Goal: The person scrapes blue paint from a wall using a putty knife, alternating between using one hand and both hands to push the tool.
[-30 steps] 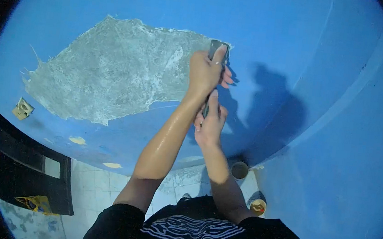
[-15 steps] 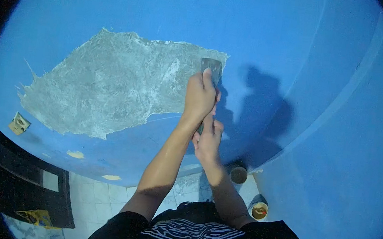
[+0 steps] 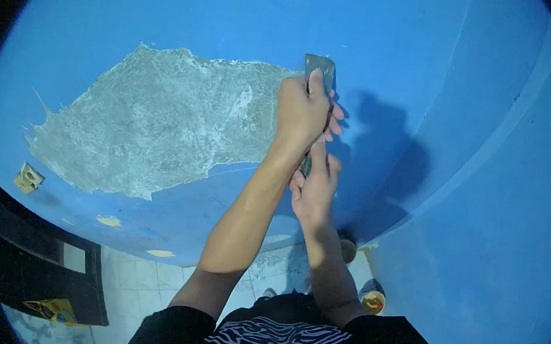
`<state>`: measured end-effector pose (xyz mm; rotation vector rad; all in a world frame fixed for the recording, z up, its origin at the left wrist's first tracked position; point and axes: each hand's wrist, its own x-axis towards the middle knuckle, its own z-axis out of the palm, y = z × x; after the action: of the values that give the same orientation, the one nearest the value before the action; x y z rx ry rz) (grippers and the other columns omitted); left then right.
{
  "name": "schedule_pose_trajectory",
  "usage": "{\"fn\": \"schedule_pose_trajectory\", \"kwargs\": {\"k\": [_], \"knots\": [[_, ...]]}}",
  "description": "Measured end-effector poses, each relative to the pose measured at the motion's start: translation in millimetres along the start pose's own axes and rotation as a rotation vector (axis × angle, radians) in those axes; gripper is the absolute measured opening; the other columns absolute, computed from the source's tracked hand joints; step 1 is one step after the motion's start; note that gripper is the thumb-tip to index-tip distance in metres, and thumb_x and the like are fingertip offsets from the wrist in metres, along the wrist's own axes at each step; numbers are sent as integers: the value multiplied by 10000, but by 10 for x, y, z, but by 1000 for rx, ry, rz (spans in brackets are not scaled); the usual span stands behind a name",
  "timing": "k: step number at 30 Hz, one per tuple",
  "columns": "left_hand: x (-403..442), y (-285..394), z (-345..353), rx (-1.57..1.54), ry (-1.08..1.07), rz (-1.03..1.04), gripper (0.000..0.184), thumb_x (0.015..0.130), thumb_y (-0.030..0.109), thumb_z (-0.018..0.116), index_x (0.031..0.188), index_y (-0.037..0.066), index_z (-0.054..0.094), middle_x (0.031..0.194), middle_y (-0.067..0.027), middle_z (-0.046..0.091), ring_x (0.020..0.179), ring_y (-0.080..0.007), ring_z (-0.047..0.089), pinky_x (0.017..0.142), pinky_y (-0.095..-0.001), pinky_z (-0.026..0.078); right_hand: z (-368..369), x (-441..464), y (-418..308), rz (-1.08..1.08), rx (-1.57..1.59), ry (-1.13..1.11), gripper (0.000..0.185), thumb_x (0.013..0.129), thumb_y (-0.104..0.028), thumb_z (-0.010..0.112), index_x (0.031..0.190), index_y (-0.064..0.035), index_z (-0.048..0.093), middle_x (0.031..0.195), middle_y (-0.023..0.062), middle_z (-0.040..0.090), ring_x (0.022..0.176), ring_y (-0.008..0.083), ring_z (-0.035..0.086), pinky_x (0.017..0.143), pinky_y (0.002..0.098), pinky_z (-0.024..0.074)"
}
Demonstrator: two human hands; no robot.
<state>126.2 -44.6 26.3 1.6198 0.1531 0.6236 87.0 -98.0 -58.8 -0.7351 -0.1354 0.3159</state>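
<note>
Yellow plastic [image 3: 53, 310] lies at the near left beside a dark panel [image 3: 30, 241], with a beige electrical fitting [image 3: 29, 177] a little farther off on the blue wall [image 3: 394, 44]. Rightward spreads a grey, ragged-edged bare patch [image 3: 154, 120], its near border ending above two pale chips in the paint. At the patch's right end, the left hand [image 3: 304, 112] grips a flat scraper [image 3: 321, 65], thumb pressed along the blade and fingertips showing past the right side; the right hand [image 3: 314, 186] is curled closed around the handle, nearer the body. Half a second ago the blade lay over the grey; now both hands have travelled farther up and slightly right, and its far edge reaches past the patch onto blue paint. Beyond that edge the wall runs open, and to the right only the person's shadow [image 3: 387, 153] falls before the wall corner. On the floor at the near right, a dark bucket [image 3: 347, 250] sits partly behind the right forearm, with a smaller tub [image 3: 373, 303] just beside.
</note>
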Motion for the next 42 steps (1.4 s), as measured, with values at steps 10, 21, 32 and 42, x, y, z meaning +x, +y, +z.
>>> {"fn": "schedule_pose_trajectory", "kwargs": {"k": [10,21,32,42], "knots": [[-88,-370,-99,-94,18,-29,453,1029,265,385,805,-89,556,589,-175,613,417,-224,608,306,-297,421,-240,-115,124,52,-132,-80,437,997,-393,510,715,-60,483,597,9,455,384,76,375,308,228,251],[-123,-348,-138,-194,42,-98,448,1004,322,464,829,-73,583,624,-187,628,434,-218,607,308,-287,395,-213,-124,281,-12,-203,9,465,990,-398,525,661,-77,455,502,-22,414,350,82,347,308,236,228],[-84,-215,-126,-93,33,-59,430,1018,264,438,778,-68,567,583,-168,606,429,-211,610,315,-285,405,-100,-105,161,49,-127,33,509,976,-448,534,625,-89,456,481,-16,408,352,80,356,322,261,248],[-66,-153,-88,-148,35,-58,408,1001,276,479,804,-65,587,599,-179,623,430,-224,611,314,-291,411,-118,-165,81,62,-114,28,439,975,-400,552,692,-74,469,506,-6,413,359,81,352,313,243,226]]}}
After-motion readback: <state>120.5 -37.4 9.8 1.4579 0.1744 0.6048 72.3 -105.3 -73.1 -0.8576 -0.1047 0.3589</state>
